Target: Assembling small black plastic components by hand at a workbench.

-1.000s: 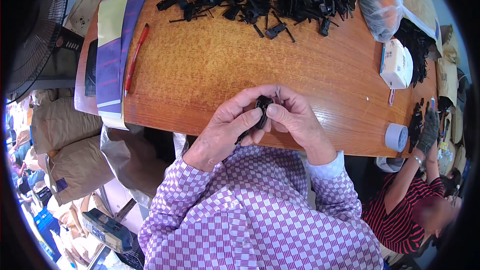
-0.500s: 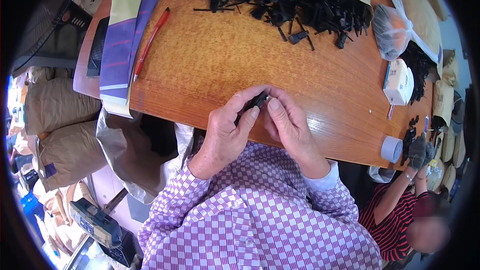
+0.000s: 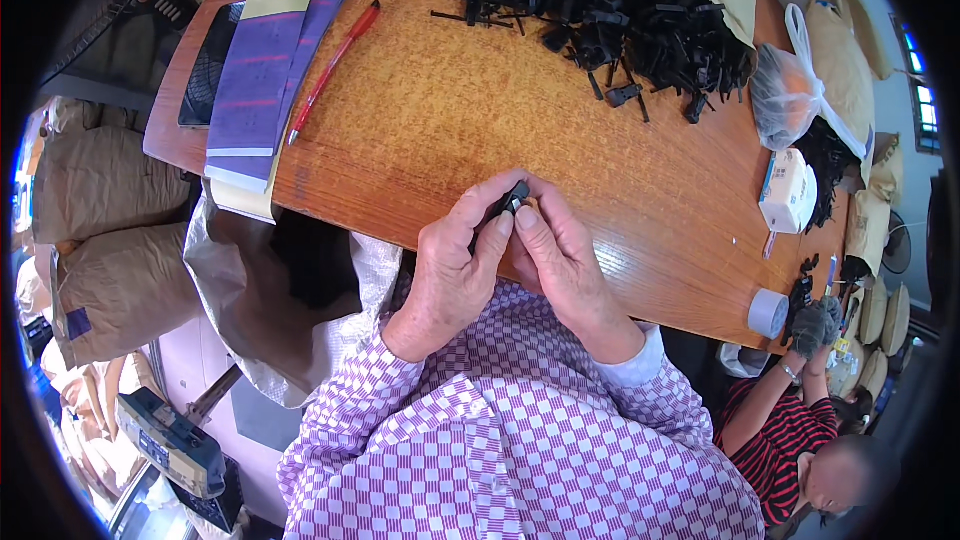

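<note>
A small black plastic part (image 3: 515, 195) is pinched between my two hands, just over the near edge of the wooden table. My left hand (image 3: 450, 255) closes its thumb and fingers round one side of it. From the other side my right hand (image 3: 565, 260) presses its thumb and fingertips against the same part. A bit of white shows between the fingertips; I cannot make out what it is. At the far side of the table lies a heap of similar black plastic parts (image 3: 640, 20), several of them with thin stems.
Left on the table are purple and yellow papers (image 3: 255, 70) and a red pen (image 3: 335, 70). At right stand a clear bag (image 3: 785, 95), a white box (image 3: 788, 190) and a grey tape roll (image 3: 768, 313). A co-worker's gloved hands (image 3: 815, 325) work there. An open sack (image 3: 225, 280) hangs below left.
My thumbs have come closer together on the black part, and the right thumb now presses beside the left one. The whole view has shifted slightly.
</note>
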The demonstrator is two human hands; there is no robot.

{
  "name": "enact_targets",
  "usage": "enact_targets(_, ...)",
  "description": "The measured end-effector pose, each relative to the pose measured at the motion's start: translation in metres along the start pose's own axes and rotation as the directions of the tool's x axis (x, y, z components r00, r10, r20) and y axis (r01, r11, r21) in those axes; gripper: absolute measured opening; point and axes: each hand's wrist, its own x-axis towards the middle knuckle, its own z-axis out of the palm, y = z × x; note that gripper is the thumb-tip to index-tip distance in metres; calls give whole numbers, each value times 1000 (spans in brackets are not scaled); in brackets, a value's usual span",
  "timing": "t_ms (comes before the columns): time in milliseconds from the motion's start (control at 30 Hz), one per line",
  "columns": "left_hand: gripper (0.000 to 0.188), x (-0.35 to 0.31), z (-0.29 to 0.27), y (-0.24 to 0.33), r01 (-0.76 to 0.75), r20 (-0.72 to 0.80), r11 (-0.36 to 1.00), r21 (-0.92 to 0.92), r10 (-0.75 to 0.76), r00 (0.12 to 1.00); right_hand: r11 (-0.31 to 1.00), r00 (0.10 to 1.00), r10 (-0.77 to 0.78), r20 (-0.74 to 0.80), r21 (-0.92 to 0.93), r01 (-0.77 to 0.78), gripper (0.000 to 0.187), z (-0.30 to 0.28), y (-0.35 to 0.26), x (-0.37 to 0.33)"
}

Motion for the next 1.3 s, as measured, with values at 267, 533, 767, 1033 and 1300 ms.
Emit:
enact_targets(267,31,-1,0,8,-196,-44,937,290,218,975,999,999,-41,25,-17,42,28,4,0,2)
enact_targets(533,26,-21,-25,19,-50,-49,889,456,81,996,799,932,-113,344,-527,292,36,-33,-16,10)
enact_targets(767,25,-43,-95,15,93,-111,503,859,6,994,260,831,-548,-97,-964,59,30,-148,-46,59)
enact_targets(1033,38,-6,-24,23,-142,-17,658,739,229,973,342,802,-570,-178,-939,34,21,-179,-23,72)
enact_targets(1300,71,25,42,10,-329,289,866,377,227,930,941,955,291,57,162,-296,14,-94,-17,-11)
